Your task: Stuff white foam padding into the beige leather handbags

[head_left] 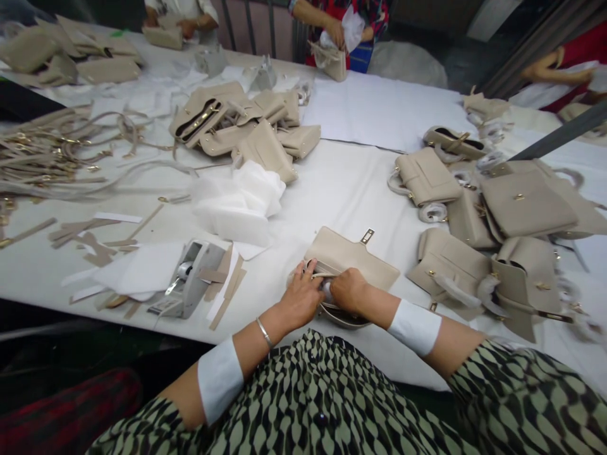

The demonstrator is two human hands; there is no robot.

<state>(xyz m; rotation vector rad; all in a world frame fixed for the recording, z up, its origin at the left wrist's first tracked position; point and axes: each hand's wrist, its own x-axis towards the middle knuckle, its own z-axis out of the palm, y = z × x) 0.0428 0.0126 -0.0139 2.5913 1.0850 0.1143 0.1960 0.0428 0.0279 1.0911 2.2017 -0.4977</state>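
Covered nearly the whole frame: a white tabletop [351, 183], running from upper left to lower right.

At the right of the frame, lay in a loose cluster: a group of beige handbags [512, 208], some touching each other, several with wrapped handles. At upper centre, heaped together: a second pile of bags [246, 126], with one open at the top. At the far upper left, stacked flat: more beige pieces [71, 54].

At the left edge, spread in a tangle: beige straps [52, 151] with gold fittings. Just below the centre pile, bunched up: white stuffing paper [239, 202]. At lower left, stood among flat cut strips and white sheets: a grey tape dispenser [192, 278].

At lower centre, near the front edge of the tabletop, lay with flap open and pointing up-right: the beige handbag [353, 259], a metal clasp at the flap tip. At its near opening, side by side and touching the bag: the left hand [303, 297], bracelet on wrist, grip pressed together on the edge of the opening; the right hand [348, 291], fingers curled down on the bag, hidden under the knuckles, so cannot tell exactly what was pinched.

Along the top edge, seen only in part: other persons' hands, one pair [339, 31] holding a bag with white paper.
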